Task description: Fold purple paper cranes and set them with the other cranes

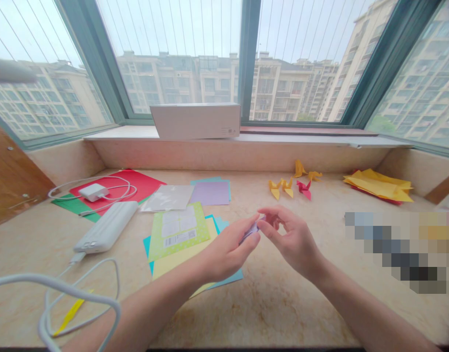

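My left hand (224, 249) and right hand (292, 239) met above the worktop (283, 303), both pinched shut on a small purple folded paper (251, 230). The paper sat right between my fingertips, just right of the stack of coloured sheets (180, 239). Its long axis seemed to run low-left to high-right, from left thumb toward right fingers; mostly hidden, so hard to say. The left hand held the near end, the right the far end. Past the stack, further back and right, lay small folded cranes (288, 187) and a yellow paper pile (378, 186). Left of the stack: a white power bank (107, 226) with cable (81, 298).
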A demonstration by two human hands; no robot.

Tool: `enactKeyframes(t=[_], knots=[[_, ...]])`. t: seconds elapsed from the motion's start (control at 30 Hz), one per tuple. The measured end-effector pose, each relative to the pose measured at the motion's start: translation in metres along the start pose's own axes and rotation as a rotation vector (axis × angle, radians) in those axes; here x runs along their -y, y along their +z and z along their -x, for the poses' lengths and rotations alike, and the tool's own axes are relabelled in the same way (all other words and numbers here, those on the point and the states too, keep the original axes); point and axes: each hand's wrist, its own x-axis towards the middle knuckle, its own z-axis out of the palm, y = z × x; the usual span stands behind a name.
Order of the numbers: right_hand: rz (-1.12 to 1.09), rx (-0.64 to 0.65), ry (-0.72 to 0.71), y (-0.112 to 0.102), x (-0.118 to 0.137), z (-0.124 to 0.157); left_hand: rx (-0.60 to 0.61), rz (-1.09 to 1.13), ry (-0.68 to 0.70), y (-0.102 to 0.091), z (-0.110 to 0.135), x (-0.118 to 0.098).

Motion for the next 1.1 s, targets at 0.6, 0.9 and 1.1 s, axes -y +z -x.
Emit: enactKeyframes(t=[0.6,0.9,1.1], knots=[[-0.203,-0.041,0.029,0.0,-0.003,0.001,-0.165,-0.032,0.005,0.004,-0.001,0.003],[-0.171,-0.041,-0.073,0.001,-0.004,0.0,-0.341,-0.028,0.061,0.007,-0.001,0.012],[-0.255,-0.044,-0.081,0.004,-0.003,0.003,-0.379,-0.077,0.215,0.006,0.0,0.013]])
